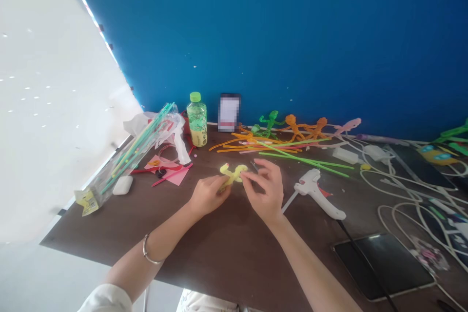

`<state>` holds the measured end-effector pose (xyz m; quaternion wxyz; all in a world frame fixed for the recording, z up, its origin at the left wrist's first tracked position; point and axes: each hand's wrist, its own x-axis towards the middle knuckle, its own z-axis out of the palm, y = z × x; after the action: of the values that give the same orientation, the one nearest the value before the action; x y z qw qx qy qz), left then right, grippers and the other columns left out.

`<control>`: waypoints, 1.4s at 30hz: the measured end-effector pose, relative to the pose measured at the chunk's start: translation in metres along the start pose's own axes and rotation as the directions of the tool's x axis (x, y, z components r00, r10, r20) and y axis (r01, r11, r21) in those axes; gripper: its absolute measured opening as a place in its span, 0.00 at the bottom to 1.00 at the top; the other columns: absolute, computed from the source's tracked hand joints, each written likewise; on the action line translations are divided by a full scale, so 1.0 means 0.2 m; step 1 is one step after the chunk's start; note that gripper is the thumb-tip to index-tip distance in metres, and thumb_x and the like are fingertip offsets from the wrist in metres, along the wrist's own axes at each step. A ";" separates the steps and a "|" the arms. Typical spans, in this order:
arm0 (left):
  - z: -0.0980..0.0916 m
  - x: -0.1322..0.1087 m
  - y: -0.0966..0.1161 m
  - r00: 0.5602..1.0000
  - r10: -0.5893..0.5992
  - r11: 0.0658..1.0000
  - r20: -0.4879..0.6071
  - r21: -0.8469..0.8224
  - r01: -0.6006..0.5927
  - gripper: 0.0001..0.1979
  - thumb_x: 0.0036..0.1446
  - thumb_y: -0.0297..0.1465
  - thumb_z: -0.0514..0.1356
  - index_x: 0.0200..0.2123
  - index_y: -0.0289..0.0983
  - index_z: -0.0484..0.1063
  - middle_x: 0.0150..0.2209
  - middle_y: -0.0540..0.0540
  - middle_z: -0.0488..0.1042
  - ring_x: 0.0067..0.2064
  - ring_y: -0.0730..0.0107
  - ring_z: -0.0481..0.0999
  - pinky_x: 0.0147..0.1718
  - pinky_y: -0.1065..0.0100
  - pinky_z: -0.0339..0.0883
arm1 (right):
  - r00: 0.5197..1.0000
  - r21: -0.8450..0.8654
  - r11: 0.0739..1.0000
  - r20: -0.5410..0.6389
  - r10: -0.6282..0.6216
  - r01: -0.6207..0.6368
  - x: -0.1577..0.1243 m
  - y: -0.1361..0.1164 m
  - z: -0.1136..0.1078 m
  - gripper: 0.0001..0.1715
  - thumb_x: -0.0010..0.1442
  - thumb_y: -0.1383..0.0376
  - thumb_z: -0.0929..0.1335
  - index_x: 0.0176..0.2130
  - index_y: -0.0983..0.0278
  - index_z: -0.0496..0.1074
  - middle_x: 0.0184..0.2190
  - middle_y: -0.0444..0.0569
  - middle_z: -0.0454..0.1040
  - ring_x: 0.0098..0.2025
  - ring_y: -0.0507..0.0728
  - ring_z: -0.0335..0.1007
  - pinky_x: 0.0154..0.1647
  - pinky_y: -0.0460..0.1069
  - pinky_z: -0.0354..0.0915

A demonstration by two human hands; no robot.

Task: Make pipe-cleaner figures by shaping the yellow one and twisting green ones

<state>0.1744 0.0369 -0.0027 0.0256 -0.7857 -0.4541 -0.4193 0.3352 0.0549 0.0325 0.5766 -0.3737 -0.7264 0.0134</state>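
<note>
Over the middle of the brown desk, a small yellow pipe-cleaner figure [237, 173] with curled ends is between my hands. My left hand [208, 196] pinches its lower left part, and the fingers cover some of it. From the other side, my right hand [266, 190] has its thumb and a bent finger closed at the figure's right end, while its index finger is raised. A thin greyish thing shows near that index fingertip, too small to name. To the right of this hand lies a white hot glue gun [315, 190].
Behind the hands lie orange and green pipe cleaners [292, 148], with green and orange pipe-cleaner figures [290, 126] along the wall. A bottle [197, 122], a bag of pipe cleaners [137, 148] and a white case [123, 185] stand left. Cables and a black tablet [383, 265] lie right.
</note>
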 end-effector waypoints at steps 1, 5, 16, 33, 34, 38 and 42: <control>0.00 0.00 0.00 1.000 0.000 1.000 0.000 0.000 0.000 0.06 0.53 0.28 0.53 0.36 0.35 0.66 0.23 0.49 0.70 0.24 0.75 0.68 0.23 0.74 0.60 | 1.000 -0.012 1.000 -0.007 -0.024 0.024 0.00 0.00 0.00 0.11 0.49 0.72 0.68 0.34 0.59 0.73 0.44 0.51 0.64 0.26 0.49 0.61 0.25 0.48 0.64; 0.00 0.00 0.00 1.000 -0.007 1.000 -0.003 -0.008 0.007 0.06 0.53 0.28 0.53 0.36 0.35 0.66 0.23 0.49 0.71 0.24 0.75 0.69 0.23 0.74 0.60 | 0.982 -0.141 0.972 0.019 -0.189 0.189 -0.03 0.01 -0.03 0.19 0.48 0.72 0.68 0.42 0.58 0.71 0.46 0.54 0.64 0.32 0.53 0.64 0.26 0.48 0.64; 0.01 0.00 0.00 1.000 -0.009 1.000 -0.022 -0.026 0.008 0.05 0.54 0.29 0.54 0.35 0.35 0.66 0.22 0.50 0.69 0.23 0.76 0.67 0.22 0.74 0.59 | 0.915 -0.438 0.804 0.214 -0.341 0.402 -0.07 0.05 -0.05 0.24 0.51 0.64 0.66 0.49 0.56 0.67 0.47 0.54 0.66 0.40 0.58 0.68 0.38 0.51 0.62; 0.01 0.00 0.00 0.999 -0.010 0.997 -0.033 -0.071 0.008 0.06 0.54 0.29 0.54 0.36 0.36 0.66 0.22 0.50 0.69 0.22 0.76 0.66 0.21 0.74 0.59 | 0.926 -0.343 0.860 0.160 -0.343 0.378 -0.05 0.04 -0.06 0.24 0.49 0.66 0.66 0.48 0.61 0.67 0.48 0.56 0.63 0.39 0.57 0.65 0.37 0.51 0.63; 0.01 0.00 0.00 0.999 -0.011 0.997 -0.031 -0.075 0.009 0.06 0.54 0.28 0.54 0.36 0.36 0.66 0.22 0.50 0.69 0.22 0.76 0.66 0.22 0.74 0.59 | 0.926 -0.344 0.860 0.162 -0.340 0.376 -0.04 0.04 -0.06 0.24 0.49 0.66 0.66 0.48 0.61 0.67 0.48 0.56 0.62 0.39 0.58 0.65 0.37 0.51 0.63; 0.01 0.00 0.00 0.999 -0.040 0.993 -0.020 -0.108 0.038 0.07 0.53 0.29 0.54 0.36 0.35 0.67 0.23 0.49 0.70 0.23 0.76 0.66 0.22 0.74 0.60 | 0.929 -0.317 0.875 0.184 -0.321 0.365 -0.04 0.03 -0.06 0.24 0.49 0.66 0.65 0.48 0.61 0.67 0.49 0.56 0.62 0.40 0.58 0.65 0.37 0.52 0.63; -0.01 0.01 0.03 0.968 -0.240 0.936 0.075 -0.247 0.251 0.08 0.52 0.31 0.55 0.34 0.35 0.70 0.23 0.49 0.71 0.22 0.77 0.67 0.22 0.75 0.61 | 0.978 -0.192 0.962 0.105 -0.179 0.196 -0.03 0.03 -0.07 0.24 0.52 0.67 0.63 0.50 0.60 0.65 0.49 0.57 0.60 0.42 0.60 0.64 0.35 0.53 0.65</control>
<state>0.1785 0.0337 0.0020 -0.1380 -0.7286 -0.4915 -0.4566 0.3497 0.0499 0.0300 0.5026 -0.3587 -0.7804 -0.0988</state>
